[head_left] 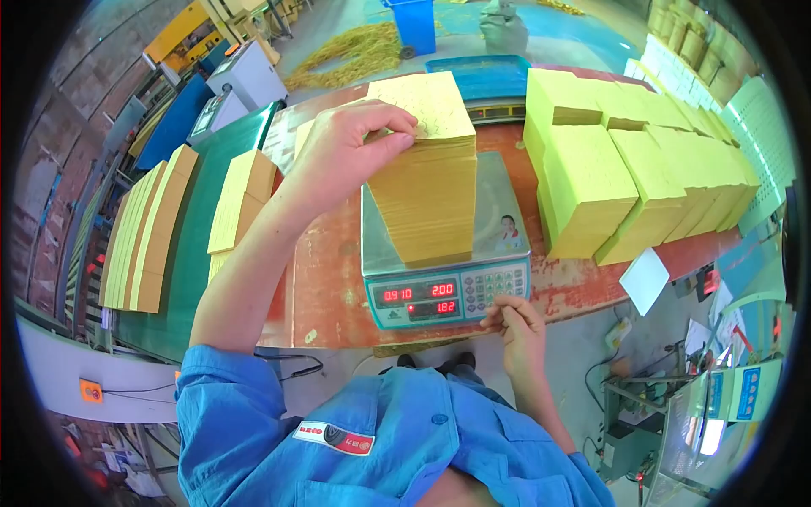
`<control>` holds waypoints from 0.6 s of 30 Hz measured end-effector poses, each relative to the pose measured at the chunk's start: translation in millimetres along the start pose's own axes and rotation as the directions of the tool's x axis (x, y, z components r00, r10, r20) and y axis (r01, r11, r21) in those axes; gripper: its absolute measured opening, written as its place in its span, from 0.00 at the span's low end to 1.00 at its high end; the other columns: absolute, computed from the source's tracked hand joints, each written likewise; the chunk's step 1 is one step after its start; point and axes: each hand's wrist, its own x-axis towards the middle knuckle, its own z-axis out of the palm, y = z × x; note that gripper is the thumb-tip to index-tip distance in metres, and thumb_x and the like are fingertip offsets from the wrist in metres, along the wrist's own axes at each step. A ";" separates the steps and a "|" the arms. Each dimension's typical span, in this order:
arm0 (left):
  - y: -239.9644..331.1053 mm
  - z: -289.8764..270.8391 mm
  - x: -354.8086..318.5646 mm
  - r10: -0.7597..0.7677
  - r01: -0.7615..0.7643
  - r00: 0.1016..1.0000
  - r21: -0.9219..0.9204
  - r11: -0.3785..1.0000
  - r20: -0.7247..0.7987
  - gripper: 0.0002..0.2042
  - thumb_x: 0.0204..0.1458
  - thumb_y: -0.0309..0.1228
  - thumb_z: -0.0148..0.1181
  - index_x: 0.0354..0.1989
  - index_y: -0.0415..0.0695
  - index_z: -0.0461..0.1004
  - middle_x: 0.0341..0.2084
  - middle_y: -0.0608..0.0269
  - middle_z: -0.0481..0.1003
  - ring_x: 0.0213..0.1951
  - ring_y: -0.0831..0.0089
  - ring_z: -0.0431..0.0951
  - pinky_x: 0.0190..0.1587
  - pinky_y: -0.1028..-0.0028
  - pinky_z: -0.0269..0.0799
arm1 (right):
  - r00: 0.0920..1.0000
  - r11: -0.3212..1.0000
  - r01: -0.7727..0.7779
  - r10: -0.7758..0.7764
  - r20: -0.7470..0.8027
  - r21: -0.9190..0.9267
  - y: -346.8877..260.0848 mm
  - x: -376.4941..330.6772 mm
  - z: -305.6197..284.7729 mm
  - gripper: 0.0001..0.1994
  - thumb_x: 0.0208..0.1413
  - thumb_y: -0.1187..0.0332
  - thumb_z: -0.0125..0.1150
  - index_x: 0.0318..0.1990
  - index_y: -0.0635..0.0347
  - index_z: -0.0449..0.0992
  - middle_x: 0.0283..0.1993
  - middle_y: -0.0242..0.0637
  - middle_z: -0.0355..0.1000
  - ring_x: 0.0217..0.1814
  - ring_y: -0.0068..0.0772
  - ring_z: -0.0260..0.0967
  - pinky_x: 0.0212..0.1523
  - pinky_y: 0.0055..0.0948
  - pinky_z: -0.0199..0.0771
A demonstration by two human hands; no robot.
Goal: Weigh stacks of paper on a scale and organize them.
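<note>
A tall stack of yellow paper (pixel 431 190) stands on the metal pan of a digital scale (pixel 503 241). My left hand (pixel 346 139) reaches across to the stack's top left edge, its thumb and fingers pinched together on the yellow paper there. How many sheets sit between the fingertips is hidden. My right hand (pixel 517 325) is at the lower right corner of the scale, beside the keypad (pixel 494 287). Its fingers are curled in, and nothing shows in them. Red digits glow on the scale's display (pixel 420 300).
Rows of yellow paper stacks (pixel 625 169) fill the right of the red worktable (pixel 325 291). On the left, more paper bundles (pixel 152 237) rest on a green conveyor belt (pixel 190 245). A blue tray (pixel 479 78) lies behind the scale. One pale sheet (pixel 644 280) juts past the table's right front edge.
</note>
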 end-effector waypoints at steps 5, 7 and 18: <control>-4.9 4.5 -0.4 0.112 -0.103 0.987 0.081 0.991 -0.117 0.05 0.53 0.23 0.56 0.35 0.36 0.75 0.38 0.62 0.79 0.42 0.75 0.76 0.48 0.75 0.69 | 0.990 0.997 -0.056 0.063 0.125 -0.057 -2.7 -0.9 17.7 0.10 0.61 0.75 0.46 0.44 0.64 0.74 0.36 0.37 0.74 0.35 0.28 0.74 0.37 0.24 0.73; -4.7 8.0 -2.4 0.135 -0.121 0.978 0.093 0.988 -0.159 0.05 0.53 0.23 0.56 0.35 0.36 0.75 0.38 0.62 0.79 0.42 0.74 0.77 0.48 0.75 0.69 | 0.982 0.994 -0.070 0.084 0.170 -0.088 -4.4 -2.4 30.5 0.10 0.61 0.75 0.46 0.43 0.64 0.74 0.36 0.38 0.74 0.35 0.31 0.73 0.38 0.27 0.74; -1.5 -15.2 -177.8 0.624 -0.540 0.770 0.386 0.748 -0.133 0.05 0.43 0.23 0.60 0.30 0.42 0.74 0.40 0.56 0.76 0.49 0.57 0.75 0.56 0.55 0.66 | 0.790 0.885 -0.326 0.062 0.610 0.332 -46.7 -20.6 162.3 0.28 0.58 0.61 0.53 0.63 0.66 0.56 0.62 0.48 0.62 0.62 0.45 0.63 0.58 0.45 0.67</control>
